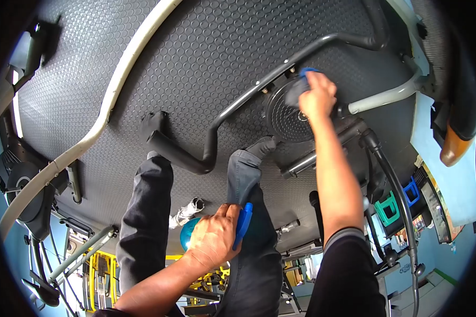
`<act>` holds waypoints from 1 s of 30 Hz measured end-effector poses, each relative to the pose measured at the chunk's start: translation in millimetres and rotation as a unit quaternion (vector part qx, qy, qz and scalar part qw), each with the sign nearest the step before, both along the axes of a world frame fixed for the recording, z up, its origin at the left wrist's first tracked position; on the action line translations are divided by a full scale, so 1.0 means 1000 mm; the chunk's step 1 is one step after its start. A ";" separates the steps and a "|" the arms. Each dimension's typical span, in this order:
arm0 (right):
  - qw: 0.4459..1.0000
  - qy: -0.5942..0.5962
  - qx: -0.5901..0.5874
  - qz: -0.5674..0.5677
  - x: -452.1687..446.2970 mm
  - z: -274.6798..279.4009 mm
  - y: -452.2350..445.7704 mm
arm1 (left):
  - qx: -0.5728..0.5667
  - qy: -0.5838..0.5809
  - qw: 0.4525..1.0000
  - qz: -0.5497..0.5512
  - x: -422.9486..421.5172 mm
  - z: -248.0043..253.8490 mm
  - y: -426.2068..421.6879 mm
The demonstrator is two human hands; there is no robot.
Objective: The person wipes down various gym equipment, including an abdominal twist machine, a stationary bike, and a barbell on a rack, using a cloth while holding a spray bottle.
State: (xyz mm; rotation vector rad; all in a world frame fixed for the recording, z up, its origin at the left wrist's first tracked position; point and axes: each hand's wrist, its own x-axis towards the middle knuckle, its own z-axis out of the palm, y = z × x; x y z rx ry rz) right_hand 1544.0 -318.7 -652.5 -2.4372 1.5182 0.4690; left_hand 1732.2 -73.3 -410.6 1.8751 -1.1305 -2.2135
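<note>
My left hand (212, 236) is wrapped round a spray bottle (190, 232) with a teal body and a blue trigger head, held in front of my legs. My right hand (318, 96) presses a dark grey cloth (297, 93) with a blue edge onto a round black ribbed disc (285, 117). The fingers are closed on the cloth. Beside the disc runs a bent black metal bar (264, 79).
Black studded mat (195, 68) lies under the equipment. A curved cream tube (111, 100) crosses the left side. Gym machines stand at both sides, with a green step stool (387, 210) at the right and yellow frames (101, 272) at the lower left.
</note>
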 end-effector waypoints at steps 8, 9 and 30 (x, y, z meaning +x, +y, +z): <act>0.875 0.107 0.247 0.403 -0.034 0.024 0.128 | -0.008 -0.023 1.000 0.009 -0.005 -0.003 -0.001; 0.893 0.096 0.239 0.368 -0.050 0.032 0.138 | -0.011 -0.027 1.000 0.002 -0.006 -0.003 -0.001; 0.949 -0.011 0.031 0.313 0.022 0.010 0.019 | 0.001 -0.014 1.000 -0.008 -0.013 -0.003 0.005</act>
